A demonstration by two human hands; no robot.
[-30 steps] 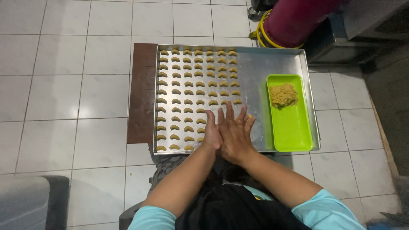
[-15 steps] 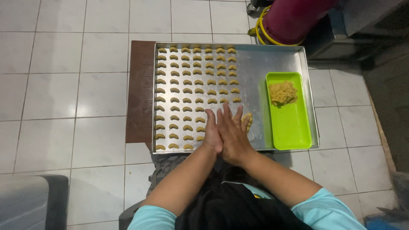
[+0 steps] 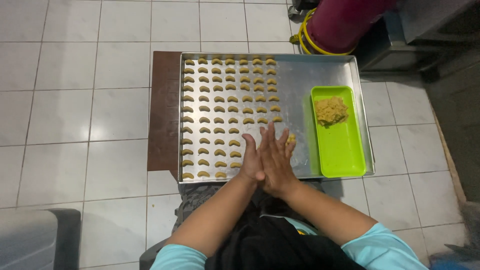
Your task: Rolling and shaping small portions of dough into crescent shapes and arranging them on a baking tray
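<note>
left hand (image 3: 251,162) and right hand (image 3: 274,157) stay pressed flat together, sliding slightly over the baking tray (image 3: 320,70); a dough piece (image 3: 290,138) peeks out.

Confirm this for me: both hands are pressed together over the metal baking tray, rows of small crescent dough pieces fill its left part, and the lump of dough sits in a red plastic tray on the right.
One detail is off. The head view shows the lump of dough sitting in a bright green plastic tray, not a red one. The rest holds: left hand and right hand pressed together over the metal baking tray, crescent dough pieces on its left part.

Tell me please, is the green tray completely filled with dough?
No, the green tray holds only a small dough lump at its far end.
</note>
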